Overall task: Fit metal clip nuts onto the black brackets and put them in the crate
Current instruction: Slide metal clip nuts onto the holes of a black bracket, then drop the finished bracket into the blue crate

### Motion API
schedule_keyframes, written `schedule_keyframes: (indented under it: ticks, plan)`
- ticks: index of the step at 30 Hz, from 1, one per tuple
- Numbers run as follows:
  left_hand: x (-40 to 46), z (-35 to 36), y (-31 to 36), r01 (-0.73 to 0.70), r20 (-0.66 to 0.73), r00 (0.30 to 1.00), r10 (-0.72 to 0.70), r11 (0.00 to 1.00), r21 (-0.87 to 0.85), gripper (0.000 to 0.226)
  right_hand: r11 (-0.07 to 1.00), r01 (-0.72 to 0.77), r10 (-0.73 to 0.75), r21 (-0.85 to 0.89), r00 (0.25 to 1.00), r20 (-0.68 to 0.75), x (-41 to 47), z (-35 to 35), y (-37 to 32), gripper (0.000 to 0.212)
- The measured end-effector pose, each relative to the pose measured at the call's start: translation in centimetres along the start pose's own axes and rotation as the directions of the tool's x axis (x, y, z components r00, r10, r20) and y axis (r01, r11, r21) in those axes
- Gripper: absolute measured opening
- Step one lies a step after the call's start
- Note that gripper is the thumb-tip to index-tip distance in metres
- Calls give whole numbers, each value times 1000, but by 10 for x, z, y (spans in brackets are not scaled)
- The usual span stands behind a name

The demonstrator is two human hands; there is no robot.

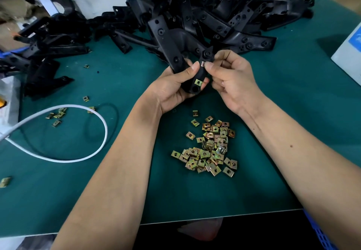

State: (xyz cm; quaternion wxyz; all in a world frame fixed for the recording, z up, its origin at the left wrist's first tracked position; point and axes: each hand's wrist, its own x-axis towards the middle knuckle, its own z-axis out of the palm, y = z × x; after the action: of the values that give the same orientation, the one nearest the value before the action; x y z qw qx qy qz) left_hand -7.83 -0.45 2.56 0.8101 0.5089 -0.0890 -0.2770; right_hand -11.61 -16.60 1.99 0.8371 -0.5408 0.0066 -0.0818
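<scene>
My left hand [172,88] grips a long black bracket [166,42] above the green table, its far end angling up and away. One brass-coloured clip nut [198,82] sits fitted near the bracket's lower end. My right hand [232,79] pinches a second clip nut [202,63] with thumb and forefinger against the bracket's edge, just above the fitted one. A loose heap of clip nuts [210,148] lies on the table between my forearms.
A big pile of black brackets [224,9] fills the back of the table [283,113], with more at the left [43,54]. A white cable loop [91,148] and scattered clip nuts [58,115] lie left. A blue crate's edge [320,232] shows bottom right, a grey box [349,54] at right.
</scene>
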Motion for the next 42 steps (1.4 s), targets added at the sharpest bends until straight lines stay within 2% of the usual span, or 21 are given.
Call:
schedule_keyframes:
  ticks: [4, 9, 12, 14, 17, 21, 23, 29, 33, 36, 39, 42]
  plan:
    - [-2, 1, -1, -62, -18, 998, 64, 994, 86, 20, 1000, 27, -27, -14, 998, -49, 2, 3, -4, 20]
    - [-4, 0, 0, -57, -15, 998, 59, 993, 104, 21, 999, 13, -14, -32, 998, -61, 2, 4, -4, 20]
    - [-5, -2, -1, -38, -8, 999, 38, 996, 79, 20, 987, 21, -42, -161, 991, -125, 4, -1, -4, 21]
    - [-7, -4, 0, -20, 23, 1000, 19, 999, 44, 33, 971, 13, -51, -239, 987, -153, 5, -3, -3, 22]
    - [-8, -8, 2, -6, 53, 999, 5, 1000, 17, 50, 967, 6, -46, -256, 988, -150, 5, -3, 1, 21]
    - [-5, -10, 0, -36, 65, 997, 37, 999, -19, 32, 968, 38, -73, -249, 988, -133, 6, -3, 0, 13]
    - [-5, -10, 0, -46, 69, 996, 47, 999, -15, 38, 978, 48, -71, -202, 992, -109, 5, -2, 0, 14]
    - [-2, -10, -2, -102, 82, 993, 89, 979, 175, 21, 919, 116, -164, -378, 981, -100, 6, 3, 5, 42]
    - [1, -3, -5, -209, 36, 977, 211, 906, 369, 35, 834, 113, -217, -540, 967, -133, 7, 5, 7, 40]
    - [4, 1, -7, -272, -20, 937, 349, 764, 586, 35, 861, 56, -182, -506, 962, -203, 9, 6, 3, 36]
    - [5, 10, -7, -303, -22, 912, 408, 711, 635, 34, 892, 53, -176, -449, 955, -237, 6, 5, -2, 35]
    - [6, 33, -7, -346, 45, 905, 424, 668, 659, 25, 922, 51, -177, -384, 937, -301, -6, -5, -13, 36]
